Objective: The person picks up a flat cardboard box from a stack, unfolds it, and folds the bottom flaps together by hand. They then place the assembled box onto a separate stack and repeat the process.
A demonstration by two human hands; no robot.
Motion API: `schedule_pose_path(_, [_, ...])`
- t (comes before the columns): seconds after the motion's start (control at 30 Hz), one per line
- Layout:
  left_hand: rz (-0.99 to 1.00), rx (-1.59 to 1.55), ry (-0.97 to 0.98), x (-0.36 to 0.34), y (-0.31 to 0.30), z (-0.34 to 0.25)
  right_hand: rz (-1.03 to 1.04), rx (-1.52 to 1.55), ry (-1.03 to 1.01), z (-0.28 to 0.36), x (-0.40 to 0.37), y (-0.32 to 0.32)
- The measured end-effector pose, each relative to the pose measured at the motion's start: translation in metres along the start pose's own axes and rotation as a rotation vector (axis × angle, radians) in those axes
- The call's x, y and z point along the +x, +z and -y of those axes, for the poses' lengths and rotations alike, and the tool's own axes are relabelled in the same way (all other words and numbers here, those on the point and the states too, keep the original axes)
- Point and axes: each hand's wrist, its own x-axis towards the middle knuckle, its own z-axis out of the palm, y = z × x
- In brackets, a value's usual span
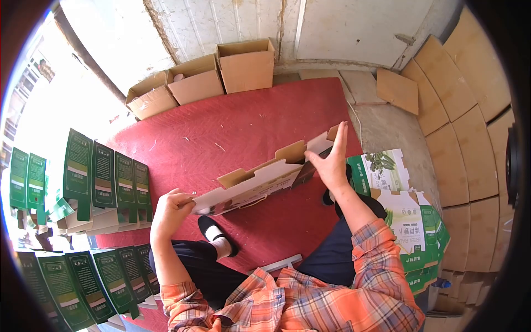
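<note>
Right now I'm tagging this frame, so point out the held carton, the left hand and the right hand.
carton (263, 180): head view, its white side panel.
left hand (170, 213): head view, knuckles closed on the carton's end.
right hand (332, 163): head view, back of the open hand.

The carton (260, 180) is thin cardboard, raw matt brown on its flaps and inner face, coated white with print on its outer face. The mat (232, 127) under it is red felt-like cloth, fuzzy and matt, flecked with lint. The open boxes (196, 83) by the wall are plain brown corrugated cardboard, unprinted and dull. The green cartons (105, 177) at the left have a smooth printed skin with a faint sheen, as does the flat stack (415, 221) at the right. The brown sheets (470, 127) are matt cardboard. The wall (221, 22) is white-painted, cracked and rough; the floor (387, 127) is bare grey concrete. The shirt (332, 299) is soft woven plaid cloth.
</note>
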Motion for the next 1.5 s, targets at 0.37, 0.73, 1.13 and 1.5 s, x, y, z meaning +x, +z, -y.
schedule_pose_path(0.37, [0.104, -0.042, 0.077, -0.001, 0.005, -0.002, -0.001, -0.066, -0.058, -0.009, -0.006, 0.036])
schedule_pose_path(0.73, [-0.425, -0.272, -0.288, -0.002, -0.004, 0.037, 0.307, 0.622, -0.100, 0.006, -0.009, -0.020])
schedule_pose_path(1.13, [-0.480, 0.895, 0.018, 0.020, 0.035, -0.021, 0.512, 0.578, 0.078, -0.008, -0.012, -0.031])
schedule_pose_path(1.5, [-0.371, 1.009, -0.207, 0.026, 0.022, 0.006, 0.491, 0.666, 0.145, -0.012, -0.014, -0.045])
